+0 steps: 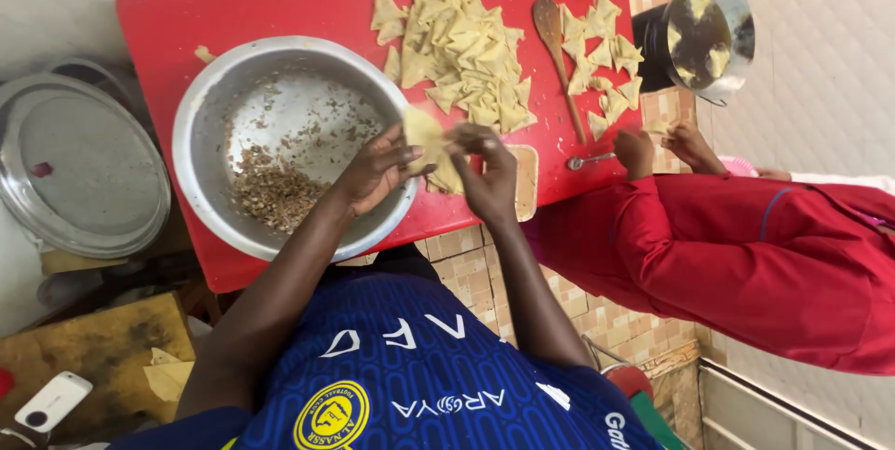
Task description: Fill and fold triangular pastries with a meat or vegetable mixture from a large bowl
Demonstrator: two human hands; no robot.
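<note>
Both hands, left hand and right hand, pinch a dough sheet over the metal bowl, a heap of folded pastries and wooden spoon lying beyond.

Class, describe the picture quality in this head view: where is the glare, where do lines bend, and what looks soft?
Head view: even, soft light; glare on the steel bowl and the pot; the red table edges bow from wide-angle distortion; both hands, left and right, on the pastry are slightly soft.
</note>
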